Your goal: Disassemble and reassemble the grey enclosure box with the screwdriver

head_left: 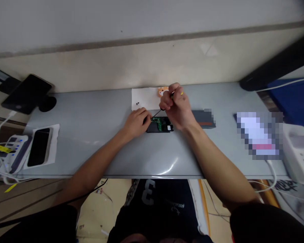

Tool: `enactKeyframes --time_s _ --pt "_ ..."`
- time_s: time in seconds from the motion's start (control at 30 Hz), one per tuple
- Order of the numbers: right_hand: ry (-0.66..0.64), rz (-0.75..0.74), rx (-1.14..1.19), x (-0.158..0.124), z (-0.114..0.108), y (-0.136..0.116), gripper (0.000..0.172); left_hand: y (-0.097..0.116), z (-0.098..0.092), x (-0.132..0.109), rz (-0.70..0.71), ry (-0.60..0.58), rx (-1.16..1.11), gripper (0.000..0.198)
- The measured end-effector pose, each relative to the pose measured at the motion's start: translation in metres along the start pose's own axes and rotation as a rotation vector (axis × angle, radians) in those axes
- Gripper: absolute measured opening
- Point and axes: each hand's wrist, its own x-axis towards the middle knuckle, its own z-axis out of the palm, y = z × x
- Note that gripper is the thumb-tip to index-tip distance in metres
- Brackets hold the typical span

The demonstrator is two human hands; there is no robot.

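Observation:
My right hand [178, 106] is wrapped round a screwdriver with a black and yellow handle [172, 96]. Its thin shaft [156, 114] slants down to the left, the tip ending at the upper left of an opened black device [153, 127]. A green circuit board [159, 124] shows inside that device, which lies flat on the table. With bent fingers, my left hand [138, 122] grips the device's left end, close to the screwdriver tip. Just behind, several tiny black screws [137, 103] rest on a white sheet of paper [144, 96], beside an orange animal-faced item [162, 91].
A dark grey box [204, 119] lies right of my right hand. On the left are a black phone [39, 146], a power strip [19, 153] and a tablet-like screen on a stand [27, 93]. A blurred-out phone [259, 135] and a white socket block [300, 152] sit at the right.

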Motion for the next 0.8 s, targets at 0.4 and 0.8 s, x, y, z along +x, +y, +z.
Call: enactKeyframes --time_s 0.4,0.8 --pt "-0.092 -0.013 0.158 -0.0032 0.0005 -0.0018 0.046 -0.0030 0.0016 0.0005 0.002 0.009 -0.054 0.020" --pt "-0.107 0.006 0.174 -0.0010 0.0052 -0.0041 0.039 -0.0025 0.0025 -0.0005 -0.058 0.018 -0.141 0.019"
